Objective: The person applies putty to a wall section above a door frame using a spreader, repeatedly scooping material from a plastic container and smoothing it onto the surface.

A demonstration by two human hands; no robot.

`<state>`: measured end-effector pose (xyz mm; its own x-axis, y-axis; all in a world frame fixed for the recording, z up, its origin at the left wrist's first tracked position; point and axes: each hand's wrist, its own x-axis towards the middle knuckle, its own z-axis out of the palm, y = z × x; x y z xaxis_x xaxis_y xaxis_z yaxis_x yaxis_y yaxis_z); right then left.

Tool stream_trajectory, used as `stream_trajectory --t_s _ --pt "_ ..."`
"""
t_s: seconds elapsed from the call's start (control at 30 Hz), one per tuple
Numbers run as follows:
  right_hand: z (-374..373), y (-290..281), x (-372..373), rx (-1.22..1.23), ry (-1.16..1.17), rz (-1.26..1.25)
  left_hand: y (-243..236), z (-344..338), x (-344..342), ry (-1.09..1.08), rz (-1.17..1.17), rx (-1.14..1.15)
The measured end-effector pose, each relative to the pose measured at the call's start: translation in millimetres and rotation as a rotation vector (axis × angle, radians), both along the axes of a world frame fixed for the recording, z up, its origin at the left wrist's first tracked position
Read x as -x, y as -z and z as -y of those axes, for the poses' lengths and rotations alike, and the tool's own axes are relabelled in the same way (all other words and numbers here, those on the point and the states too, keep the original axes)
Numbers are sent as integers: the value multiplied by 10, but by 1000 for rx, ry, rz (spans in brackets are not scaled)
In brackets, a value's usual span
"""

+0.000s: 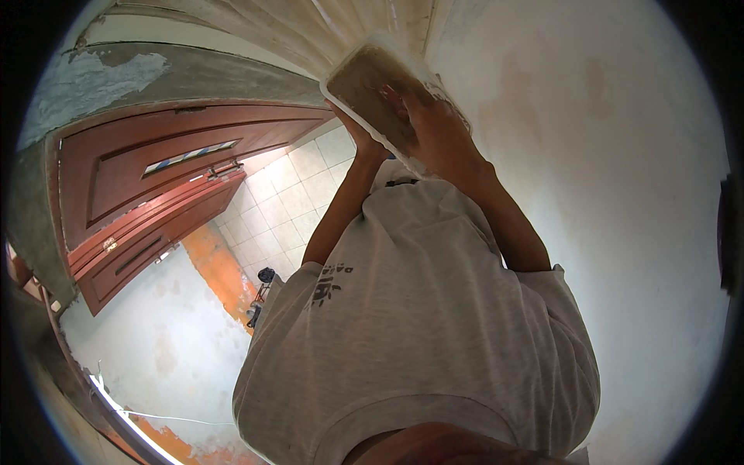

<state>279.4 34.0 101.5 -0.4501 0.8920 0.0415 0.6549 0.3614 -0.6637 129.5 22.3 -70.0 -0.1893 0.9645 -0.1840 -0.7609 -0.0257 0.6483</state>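
Near the top centre I see a white-rimmed plastic container [356, 77] with murky brownish-grey contents and pale smears on its edge. My left hand [359, 128] grips it from the lower left, fingers mostly hidden underneath. My right hand [443, 143] reaches over the container's right part, its fingers bent down into it around a small reddish patch that I cannot make out. My forearms rise on either side of my grey T-shirt [411, 310].
A smeared white wall [635, 232] fills the right. Reddish wooden door panels [116, 178] stand at left under grey plaster. A tiled surface [287, 194], a patchy orange-and-white surface [155, 325], a thin white cable [186, 416] and dark objects [262, 294] show lower left. Cream folds [310, 27] hang above.
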Motion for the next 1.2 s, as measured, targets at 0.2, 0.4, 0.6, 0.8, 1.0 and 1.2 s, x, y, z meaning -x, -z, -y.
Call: stream_trajectory --t_s 0.2,0.4,0.6,0.8,1.0,1.2 --pt "-68 -301 -4 122 152 56 -449 -55 -120 -38 76 70" --pt "-46 -90 44 63 41 -3 -356 2 -96 -3 57 50" --pt "-23 14 1 71 43 -15 -425 10 -140 6 137 123" --pt "62 170 -43 -82 -31 -26 -323 0 -100 98 67 48" --pt "47 -137 -128 78 -13 -179 -42 -25 -30 364 516 -271" --pt "95 -516 -286 296 232 -40 -400 -35 -164 88 165 70"
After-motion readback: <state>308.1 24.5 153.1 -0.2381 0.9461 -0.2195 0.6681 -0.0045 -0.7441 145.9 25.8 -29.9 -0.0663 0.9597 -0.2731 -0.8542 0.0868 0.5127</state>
